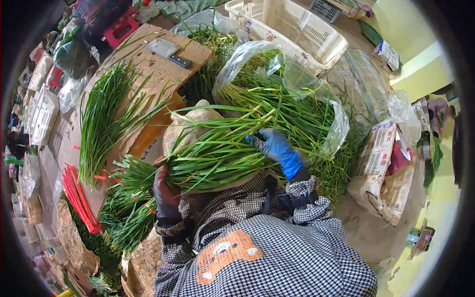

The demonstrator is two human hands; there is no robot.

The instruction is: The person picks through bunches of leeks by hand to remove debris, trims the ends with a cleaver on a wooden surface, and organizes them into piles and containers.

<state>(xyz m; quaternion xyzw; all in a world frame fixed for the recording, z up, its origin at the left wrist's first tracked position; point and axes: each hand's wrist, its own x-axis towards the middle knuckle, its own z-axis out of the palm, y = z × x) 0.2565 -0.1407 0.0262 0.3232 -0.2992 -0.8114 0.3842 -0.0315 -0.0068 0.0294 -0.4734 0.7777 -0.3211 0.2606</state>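
Observation:
A loose bunch of garlic chives (213,161) lies across my lap, tips toward the left. My left hand (166,188), in a dark glove, is closed round the bunch near its left end. My right hand (274,145), in a blue glove, has its fingers curled on stalks at the right end; its fingertips are partly hidden. Behind it, more garlic chives (302,111) spill from a clear plastic bag (339,131). Another bunch (104,119) rests on a brown board (143,67) at the left, beside red tie strips (79,200).
A cleaver (170,52) with a black handle lies on the board's far end. A white plastic crate (302,34) stands at the back and another crate (376,166) at the right. Tied green bunches (131,225) are heaped at the lower left.

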